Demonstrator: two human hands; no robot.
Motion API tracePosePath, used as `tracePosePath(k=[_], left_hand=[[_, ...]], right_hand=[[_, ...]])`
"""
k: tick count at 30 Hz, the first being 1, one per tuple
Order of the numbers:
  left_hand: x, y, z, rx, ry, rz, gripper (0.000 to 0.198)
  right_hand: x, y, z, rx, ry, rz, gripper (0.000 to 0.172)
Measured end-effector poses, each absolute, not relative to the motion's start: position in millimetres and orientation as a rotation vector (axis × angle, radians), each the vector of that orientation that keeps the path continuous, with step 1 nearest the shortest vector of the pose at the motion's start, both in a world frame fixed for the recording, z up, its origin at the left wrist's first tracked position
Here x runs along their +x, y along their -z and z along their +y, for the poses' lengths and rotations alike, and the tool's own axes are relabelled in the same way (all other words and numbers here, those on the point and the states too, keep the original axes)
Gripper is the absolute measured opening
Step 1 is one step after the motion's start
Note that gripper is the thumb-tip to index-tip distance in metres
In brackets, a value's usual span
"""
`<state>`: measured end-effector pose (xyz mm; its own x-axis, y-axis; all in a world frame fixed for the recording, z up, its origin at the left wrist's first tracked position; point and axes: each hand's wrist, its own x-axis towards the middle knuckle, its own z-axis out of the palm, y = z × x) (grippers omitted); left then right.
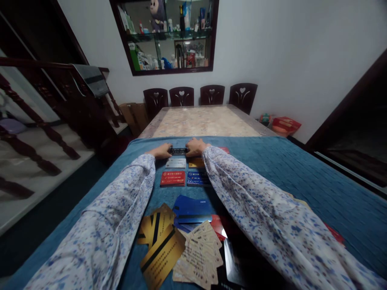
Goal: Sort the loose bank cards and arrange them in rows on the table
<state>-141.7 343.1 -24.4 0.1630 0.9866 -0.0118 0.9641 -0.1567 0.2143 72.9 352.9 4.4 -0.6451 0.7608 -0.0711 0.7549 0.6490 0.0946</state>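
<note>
Both arms in flowered sleeves stretch far over a blue cloth (272,169). My left hand (161,152) and my right hand (196,146) pinch the two ends of a dark card (178,151) lying flat at the cloth's far edge. Just nearer lie a silver card (175,162) and a gold card (196,162), then a red card (172,178) and a blue card (197,178), set in rows. Close to me a loose heap holds gold cards (159,241), beige cards (199,253), a dark blue card (190,209) and black cards.
Beyond the cloth the bare marble tabletop (202,121) runs to several dark chairs (211,94) at the wall. A glass cabinet (169,36) hangs above them. A wooden stair railing (45,121) stands to the left, a red box (284,125) on the right.
</note>
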Motion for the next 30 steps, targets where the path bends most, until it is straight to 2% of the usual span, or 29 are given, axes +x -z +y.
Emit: tracePosePath(k=[4, 8, 15, 23, 30], left_hand=[[-145, 26, 340, 2.207, -0.315, 1.898, 0.063], [-147, 24, 333, 2.188, -0.32, 1.938, 0.063], [-144, 10, 312, 2.263, -0.381, 2.041, 0.047], [-121, -12, 270, 2.401, -0.533, 2.036, 0.025], [-85, -12, 226, 2.464, -0.597, 1.933, 0.022]], right_hand=[[81, -10, 352, 1.294, -0.137, 2.773, 0.04], [89, -18, 348, 1.281, -0.158, 2.801, 0.04], [103, -33, 327, 1.298, -0.131, 2.822, 0.03], [125, -46, 290, 1.305, -0.189, 2.813, 0.033], [157, -46, 259, 1.292, -0.201, 2.842, 0.03]])
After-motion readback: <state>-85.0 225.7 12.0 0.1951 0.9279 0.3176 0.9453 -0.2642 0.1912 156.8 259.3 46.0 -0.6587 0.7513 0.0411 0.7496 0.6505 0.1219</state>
